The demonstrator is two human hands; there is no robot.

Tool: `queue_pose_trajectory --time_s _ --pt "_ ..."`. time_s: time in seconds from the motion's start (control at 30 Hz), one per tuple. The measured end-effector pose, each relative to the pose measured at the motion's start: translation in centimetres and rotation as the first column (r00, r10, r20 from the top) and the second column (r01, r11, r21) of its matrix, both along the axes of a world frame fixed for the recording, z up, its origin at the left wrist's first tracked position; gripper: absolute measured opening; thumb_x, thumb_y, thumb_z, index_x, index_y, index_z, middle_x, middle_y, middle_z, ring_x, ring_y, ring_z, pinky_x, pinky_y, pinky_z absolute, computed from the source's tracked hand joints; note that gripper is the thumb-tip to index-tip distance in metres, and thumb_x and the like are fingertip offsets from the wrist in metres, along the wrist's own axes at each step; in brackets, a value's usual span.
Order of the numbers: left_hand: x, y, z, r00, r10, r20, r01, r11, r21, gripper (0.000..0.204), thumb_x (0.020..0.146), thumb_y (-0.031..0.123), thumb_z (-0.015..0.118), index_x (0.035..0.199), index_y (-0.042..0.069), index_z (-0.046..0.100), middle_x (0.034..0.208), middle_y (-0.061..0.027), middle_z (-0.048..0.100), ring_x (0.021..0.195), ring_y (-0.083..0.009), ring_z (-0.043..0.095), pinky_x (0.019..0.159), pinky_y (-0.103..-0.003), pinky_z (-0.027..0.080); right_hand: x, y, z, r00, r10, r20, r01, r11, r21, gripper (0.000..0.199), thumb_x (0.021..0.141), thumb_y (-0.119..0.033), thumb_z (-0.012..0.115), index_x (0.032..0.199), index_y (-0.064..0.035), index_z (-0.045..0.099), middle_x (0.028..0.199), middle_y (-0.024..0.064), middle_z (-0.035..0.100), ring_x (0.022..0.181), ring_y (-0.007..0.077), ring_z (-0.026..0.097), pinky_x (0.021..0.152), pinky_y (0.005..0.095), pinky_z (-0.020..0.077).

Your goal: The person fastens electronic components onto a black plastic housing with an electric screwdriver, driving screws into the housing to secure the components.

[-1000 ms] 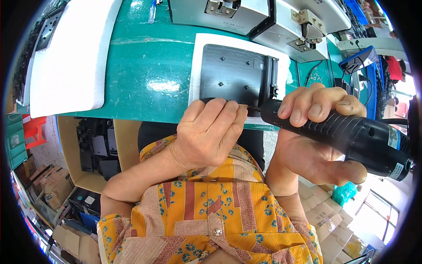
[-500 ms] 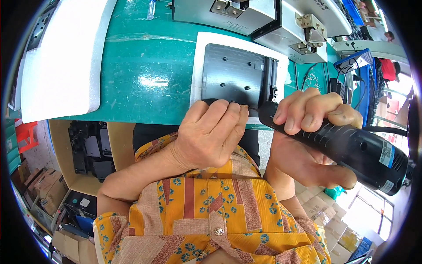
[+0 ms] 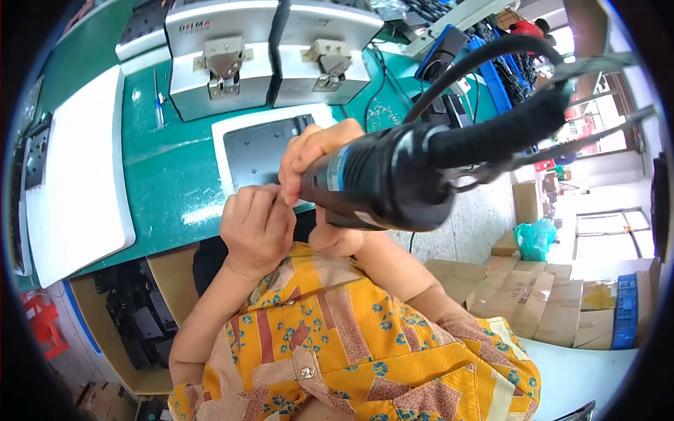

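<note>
Presently the right hand (image 3: 316, 158) is clamped around the barrel of a black powered screwdriver (image 3: 382, 179), raised close to the camera, its thick black cable (image 3: 477, 59) arcing away to the upper right. The left hand (image 3: 258, 228) is closed, fingertips pinched together at the tool's front end; whether it holds a screw or the bit itself cannot be told, as the tip is hidden behind the fingers.

Judgement on handling: the screwdriver appears rigid and moderately heavy, with a smooth cylindrical body. The grip sits properly on the mid-barrel, where balance looks best. The stiff cable is likely to tug sideways on the rear of the tool, so a firm wrap of all fingers is warranted.

Beneath the hands, a dark flat panel (image 3: 263, 147) lies in a white foam tray (image 3: 223, 144) on the green surface (image 3: 175, 168). The panel looks thin and stiff; it should be taken by its edges. Two grey metal fixtures (image 3: 270, 52) stand behind it, and a white foam slab (image 3: 77, 168) lies to the left.
</note>
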State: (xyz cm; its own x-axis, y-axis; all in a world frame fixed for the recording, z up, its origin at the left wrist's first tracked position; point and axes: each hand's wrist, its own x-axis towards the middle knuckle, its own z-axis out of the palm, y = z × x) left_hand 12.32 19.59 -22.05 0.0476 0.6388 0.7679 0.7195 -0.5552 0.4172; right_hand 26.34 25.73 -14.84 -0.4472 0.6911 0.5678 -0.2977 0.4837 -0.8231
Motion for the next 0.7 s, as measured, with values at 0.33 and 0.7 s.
queue_pose_trajectory --time_s 0.33,0.7 --pt "1.1 -0.1 -0.5 0.983 0.125 -0.132 -0.122 0.992 0.032 0.022 0.080 0.005 0.072 0.101 0.004 0.070 0.093 -0.0088 0.064 0.078 -0.0273 0.060 0.066 -0.038 0.047 11.8 2.4 0.6 0.755 -0.529 -0.387 0.521 0.843 -0.135 0.056 0.094 -0.057 0.059 0.111 -0.0037 0.052 0.087 0.0107 0.055 0.068 0.0220 0.056 0.063 0.0377 0.0511" --pt "1.3 -0.1 -0.3 0.976 0.111 -0.188 -0.109 0.994 0.024 0.024 0.080 0.002 0.071 0.104 0.003 0.069 0.093 -0.0108 0.065 0.078 -0.0283 0.060 0.067 -0.037 0.047 14.2 6.3 -0.7 0.681 -0.544 -0.490 0.567 0.815 -0.117 0.041 0.090 -0.032 0.070 0.107 0.0011 0.053 0.084 0.0139 0.058 0.067 0.0207 0.059 0.059 0.0331 0.0534"
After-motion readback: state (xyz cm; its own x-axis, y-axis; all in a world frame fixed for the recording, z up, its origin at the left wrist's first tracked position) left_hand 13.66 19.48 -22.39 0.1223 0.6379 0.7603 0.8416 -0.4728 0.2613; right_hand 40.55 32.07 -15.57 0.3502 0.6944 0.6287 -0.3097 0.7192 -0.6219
